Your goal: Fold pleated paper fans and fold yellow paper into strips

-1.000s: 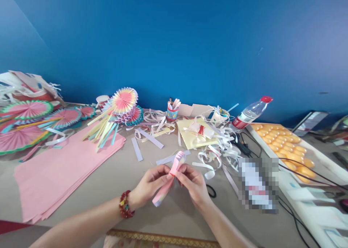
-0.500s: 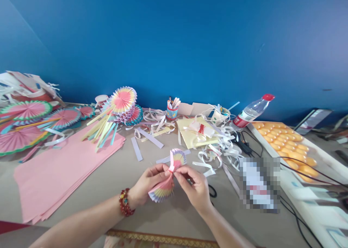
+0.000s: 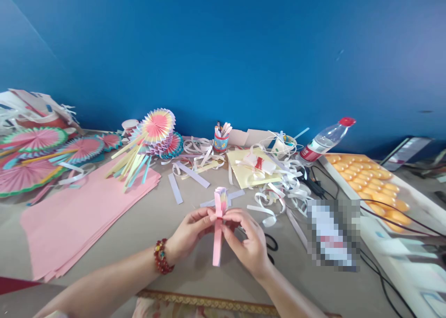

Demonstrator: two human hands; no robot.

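Note:
Both my hands pinch a folded paper fan point(image 3: 217, 243) at its middle, where a red tie wraps round it. My left hand point(image 3: 191, 229), with a beaded bracelet point(image 3: 162, 256) at the wrist, grips it from the left. Thumb and fingers of my right hand point(image 3: 248, 239) close on it from the right. The fan is pink with pastel edges, its pleats pressed together into a narrow upright strip, the upper end slightly spread. Dark scissor-like loops point(image 3: 271, 242) show partly behind my right hand. Lilac paper strips point(image 3: 233, 196) lie just beyond the fan.
Pink paper sheets point(image 3: 80, 225) lie at left, with finished pleated fans point(image 3: 158, 125) behind. A pen cup point(image 3: 220, 143), white ribbon curls point(image 3: 270, 205), yellow paper point(image 3: 240, 169) and a tilted bottle point(image 3: 325, 141) stand or lie towards the wall. At right are cables point(image 3: 379, 281) and an orange-filled tray point(image 3: 369, 183).
The fan was spread at both ends and slanted; now its pleats are gathered into a narrow upright strip. Both hands still hold its middle.

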